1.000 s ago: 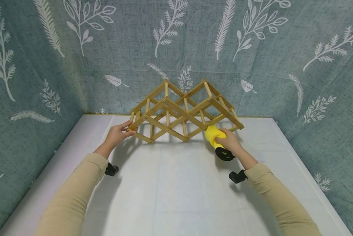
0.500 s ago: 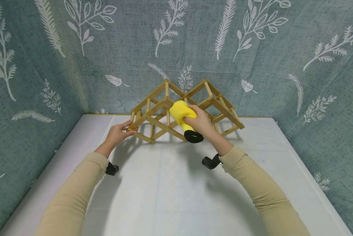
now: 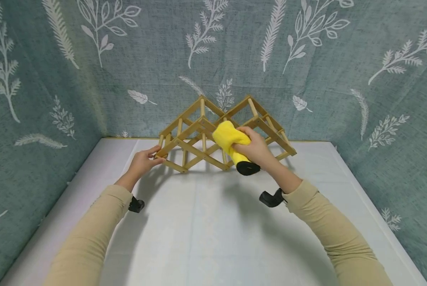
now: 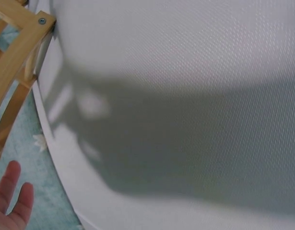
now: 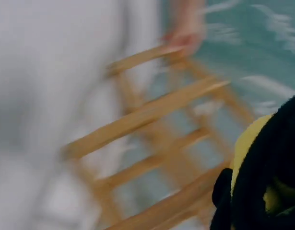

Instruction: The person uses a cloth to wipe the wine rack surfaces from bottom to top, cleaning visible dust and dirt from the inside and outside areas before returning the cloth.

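A folding wooden wine rack (image 3: 190,148) of crossed slats and round dowels stands zigzag in the head view, with two peaks. My left hand (image 3: 141,163) holds its left end corner between thumb and fingers. My right hand (image 3: 255,150) grips a bunched yellow cloth (image 3: 229,135) with a black edge, raised before the rack's middle and overlapping it in this view. In the right wrist view the cloth's black edge (image 5: 253,158) looms at the right, with the rack (image 5: 152,112) blurred beyond. Two fingers (image 4: 23,203) and the rack's corner (image 4: 29,31) show in the left wrist view.
A white-covered tabletop (image 3: 206,230) lies beneath, with shadows of both arms. Blue-green leaf-patterned fabric (image 3: 156,71) walls the back and both sides. The rack stands close to the back wall. A black wrist mount (image 3: 272,198) hangs below the right wrist.
My right hand has carried the cloth from the rack's lower right up and left to its middle, then slightly back right. The left hand and the rack have stayed put.
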The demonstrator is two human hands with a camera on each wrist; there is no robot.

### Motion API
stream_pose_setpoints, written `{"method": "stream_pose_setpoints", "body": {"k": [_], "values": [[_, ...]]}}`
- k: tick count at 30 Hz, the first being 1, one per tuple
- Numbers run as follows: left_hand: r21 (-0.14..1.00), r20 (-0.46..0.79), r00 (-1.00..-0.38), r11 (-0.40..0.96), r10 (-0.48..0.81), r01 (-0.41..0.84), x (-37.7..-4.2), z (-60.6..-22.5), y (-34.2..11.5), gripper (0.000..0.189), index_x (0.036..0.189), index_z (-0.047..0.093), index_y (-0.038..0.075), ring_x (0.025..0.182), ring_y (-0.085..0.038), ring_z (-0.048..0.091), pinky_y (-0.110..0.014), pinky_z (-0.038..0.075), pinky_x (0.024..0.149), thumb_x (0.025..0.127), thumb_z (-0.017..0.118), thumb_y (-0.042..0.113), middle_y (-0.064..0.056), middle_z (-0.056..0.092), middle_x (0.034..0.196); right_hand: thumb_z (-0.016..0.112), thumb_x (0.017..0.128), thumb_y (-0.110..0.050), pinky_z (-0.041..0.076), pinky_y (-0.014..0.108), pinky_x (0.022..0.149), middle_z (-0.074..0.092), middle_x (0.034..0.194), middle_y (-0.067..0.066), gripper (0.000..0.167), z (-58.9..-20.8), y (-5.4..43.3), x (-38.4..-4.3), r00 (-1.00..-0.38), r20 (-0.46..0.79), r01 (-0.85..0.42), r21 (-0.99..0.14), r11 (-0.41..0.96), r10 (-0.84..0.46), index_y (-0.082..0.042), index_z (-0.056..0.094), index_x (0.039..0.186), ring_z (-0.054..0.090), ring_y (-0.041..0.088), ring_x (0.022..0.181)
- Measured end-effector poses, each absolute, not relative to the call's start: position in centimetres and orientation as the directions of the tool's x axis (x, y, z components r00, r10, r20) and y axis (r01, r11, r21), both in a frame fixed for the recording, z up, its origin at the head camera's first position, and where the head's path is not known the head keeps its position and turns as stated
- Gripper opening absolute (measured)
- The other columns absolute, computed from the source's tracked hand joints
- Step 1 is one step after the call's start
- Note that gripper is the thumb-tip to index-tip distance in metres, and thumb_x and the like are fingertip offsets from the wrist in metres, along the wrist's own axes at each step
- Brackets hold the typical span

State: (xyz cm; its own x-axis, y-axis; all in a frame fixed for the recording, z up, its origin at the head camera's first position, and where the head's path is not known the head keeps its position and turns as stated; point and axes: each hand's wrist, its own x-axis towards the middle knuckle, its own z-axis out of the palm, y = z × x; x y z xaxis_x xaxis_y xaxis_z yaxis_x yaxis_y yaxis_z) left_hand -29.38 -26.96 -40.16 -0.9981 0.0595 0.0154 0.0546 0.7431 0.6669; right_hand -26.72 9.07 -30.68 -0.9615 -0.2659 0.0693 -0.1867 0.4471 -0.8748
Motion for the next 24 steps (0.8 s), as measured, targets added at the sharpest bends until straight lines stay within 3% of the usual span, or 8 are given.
{"method": "stream_pose_setpoints", "body": {"k": [6,11,17,24], "values": [[0.67,0.03,-0.998,0.74,0.062,0.066,-29.5,-40.2,-27.2,0.064,0.141,0.036,0.016,0.119,-0.041,0.045,-0.049,0.045,0.088,0.086,0.063,0.034,-0.017,0.039,0.141,0.061,0.087,-0.021,0.046,0.035,0.074,0.051,0.122,0.018,0.056,-37.4,13.6,-27.5,-0.966,-0.1,-0.081,-0.763,0.642,-0.24,-0.005,0.04,0.136,0.054,0.029,0.093],[0.678,0.021,-0.998,0.732,0.062,0.06,-29.5,-40.4,-27.3,0.064,0.141,0.036,0.016,0.119,-0.041,0.044,-0.05,0.045,0.089,0.086,0.063,0.033,-0.014,0.037,0.142,0.06,0.086,-0.017,0.046,0.034,0.074,0.051,0.122,0.021,0.054,-40.9,14.1,-28.4,-0.973,-0.118,-0.04,-0.759,0.65,-0.198,0.001,0.042,0.133,0.053,0.029,0.093],[0.701,-0.002,-0.998,0.712,0.065,0.045,-29.6,-40.4,-27.1,0.063,0.141,0.036,0.015,0.122,-0.043,0.04,-0.052,0.042,0.092,0.087,0.063,0.031,-0.007,0.031,0.146,0.062,0.083,-0.017,0.047,0.037,0.077,0.055,0.117,0.018,0.048,-40.1,9.9,-28.6,-0.987,0.022,-0.11,-0.818,0.565,-0.16,-0.002,0.048,0.127,0.054,0.029,0.094],[0.7,-0.007,-0.998,0.713,0.063,0.04,-29.6,-40.1,-27.2,0.063,0.141,0.036,0.015,0.124,-0.042,0.038,-0.052,0.04,0.094,0.087,0.063,0.031,-0.008,0.031,0.146,0.065,0.083,-0.022,0.049,0.034,0.073,0.058,0.114,0.013,0.05,-36.8,5.4,-28.6,-0.982,0.08,-0.161,-0.828,0.537,-0.17,-0.007,0.049,0.128,0.056,0.026,0.09]]}}
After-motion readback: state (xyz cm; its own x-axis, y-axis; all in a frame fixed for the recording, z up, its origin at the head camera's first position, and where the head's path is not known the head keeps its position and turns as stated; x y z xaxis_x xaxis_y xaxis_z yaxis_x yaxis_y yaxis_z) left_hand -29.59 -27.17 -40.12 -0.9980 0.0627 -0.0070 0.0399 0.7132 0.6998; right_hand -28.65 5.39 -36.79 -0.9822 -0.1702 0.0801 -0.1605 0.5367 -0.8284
